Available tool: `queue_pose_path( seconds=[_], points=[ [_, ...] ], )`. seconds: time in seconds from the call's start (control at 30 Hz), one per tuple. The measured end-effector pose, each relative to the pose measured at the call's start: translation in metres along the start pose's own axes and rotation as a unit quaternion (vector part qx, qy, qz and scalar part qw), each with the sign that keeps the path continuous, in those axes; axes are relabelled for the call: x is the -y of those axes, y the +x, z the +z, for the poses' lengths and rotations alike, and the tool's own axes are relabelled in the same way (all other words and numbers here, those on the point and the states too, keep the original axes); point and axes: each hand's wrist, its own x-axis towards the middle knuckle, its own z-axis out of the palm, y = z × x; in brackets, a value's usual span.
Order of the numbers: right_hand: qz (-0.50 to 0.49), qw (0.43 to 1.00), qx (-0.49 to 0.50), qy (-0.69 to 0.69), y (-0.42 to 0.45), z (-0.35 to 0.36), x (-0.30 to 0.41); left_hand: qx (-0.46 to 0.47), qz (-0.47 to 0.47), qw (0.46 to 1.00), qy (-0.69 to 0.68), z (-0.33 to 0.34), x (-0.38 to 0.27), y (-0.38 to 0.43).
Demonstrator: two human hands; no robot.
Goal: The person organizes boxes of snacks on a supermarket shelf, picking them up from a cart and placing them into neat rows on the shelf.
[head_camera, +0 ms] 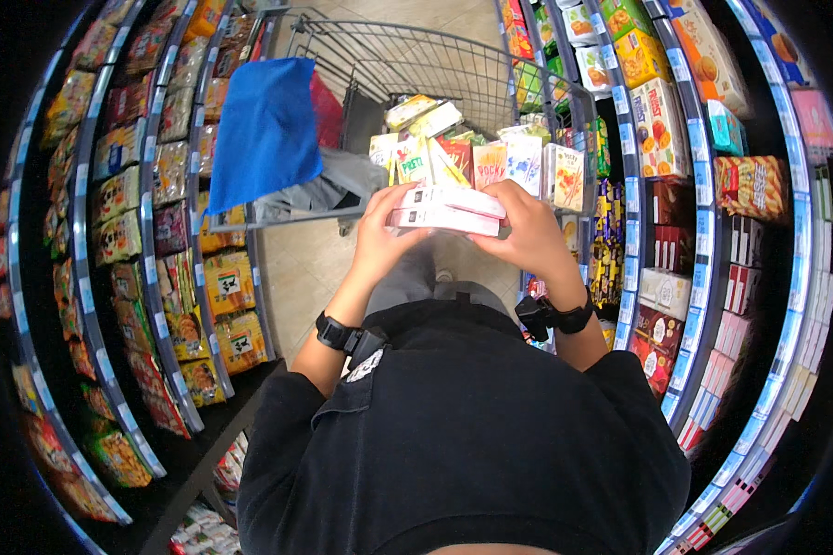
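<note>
Between both hands, I hold a small stack of pale pink and white snack boxes (pixel 448 211), level in front of my waist. My left hand (pixel 382 225) grips the stack's left end, thumb below and fingers on top. On the right end, my right hand (pixel 517 222) has the same kind of grip. Just beyond the boxes is a wire shopping cart (pixel 430 41). Inside it lie several snack boxes, among them a Pretz box (pixel 411 163), a Pocky box (pixel 489 165) and a white box with red fruit pictures (pixel 566 177).
A blue cloth (pixel 267 132) drapes over the cart's left side, beside grey plastic (pixel 326 184). Shelves of bagged snacks (pixel 232 281) line the left. On the right, shelves hold boxed biscuits (pixel 659 128) and bagged snacks (pixel 751 184). Tiled floor (pixel 298 277) shows below the cart.
</note>
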Motion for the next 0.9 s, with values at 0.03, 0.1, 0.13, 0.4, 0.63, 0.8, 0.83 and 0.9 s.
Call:
queue_pose_path(
  seconds=[0.03,0.1,0.13,0.4,0.63,0.8,0.83,0.9],
  points=[
    [0.007,0.999,-0.015,-0.043,0.008,0.002,-0.012,0.011,0.024,0.998,0.061,0.0,0.001,0.017],
    [0.01,0.996,-0.031,-0.078,0.02,0.005,-0.043,0.044,0.029,0.996,0.068,0.003,0.008,0.051],
    [0.086,0.996,-0.016,0.016,0.025,0.005,-0.06,0.065,0.015,0.997,0.033,0.007,0.011,0.065],
    [0.302,0.916,-0.186,0.185,0.014,0.045,-0.19,0.006,-0.335,0.929,-0.155,0.039,0.144,0.148],
    [0.455,0.831,-0.265,0.179,-0.022,0.084,-0.228,-0.01,-0.528,0.795,-0.298,0.051,0.178,0.152],
    [0.485,0.849,-0.205,0.043,-0.026,0.078,-0.218,0.083,-0.638,0.693,-0.324,0.055,0.193,0.146],
    [0.481,0.861,-0.158,-0.044,-0.022,0.073,-0.211,0.107,-0.631,0.7,-0.316,0.059,0.214,0.138],
    [0.466,0.872,-0.151,-0.012,-0.019,0.068,-0.207,0.143,-0.607,0.702,-0.344,0.068,0.241,0.132]
  ],
)
